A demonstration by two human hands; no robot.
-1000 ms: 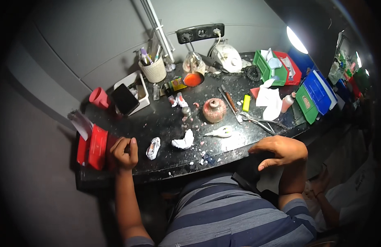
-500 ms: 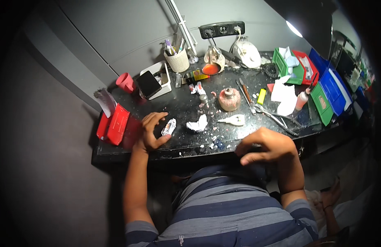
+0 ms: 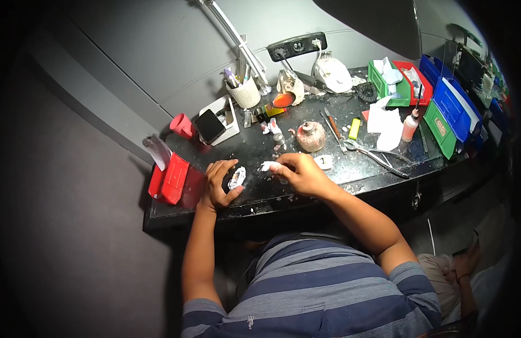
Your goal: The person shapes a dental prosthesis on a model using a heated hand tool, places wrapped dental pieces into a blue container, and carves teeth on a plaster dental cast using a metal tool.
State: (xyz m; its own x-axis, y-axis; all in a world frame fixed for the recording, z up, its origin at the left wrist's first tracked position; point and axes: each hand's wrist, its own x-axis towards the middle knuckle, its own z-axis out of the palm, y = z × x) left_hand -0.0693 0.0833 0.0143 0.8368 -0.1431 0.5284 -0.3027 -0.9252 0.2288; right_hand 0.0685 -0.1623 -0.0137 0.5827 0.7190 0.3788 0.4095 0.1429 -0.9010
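Right grip (image 3: 305, 176) pinches a white piece (image 3: 268, 166); left grip (image 3: 216, 183), half open, curves beside a whitish lump (image 3: 236, 178); pliers (image 3: 396, 170) lie right of both.

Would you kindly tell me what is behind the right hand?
The right hand partly covers a white piece and a white object; only their outer ends show, the rest is hidden.

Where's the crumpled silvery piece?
Head view, left of centre: the crumpled silvery piece lies on the black tabletop, between thumb and fingers of the left hand; contact is unclear.
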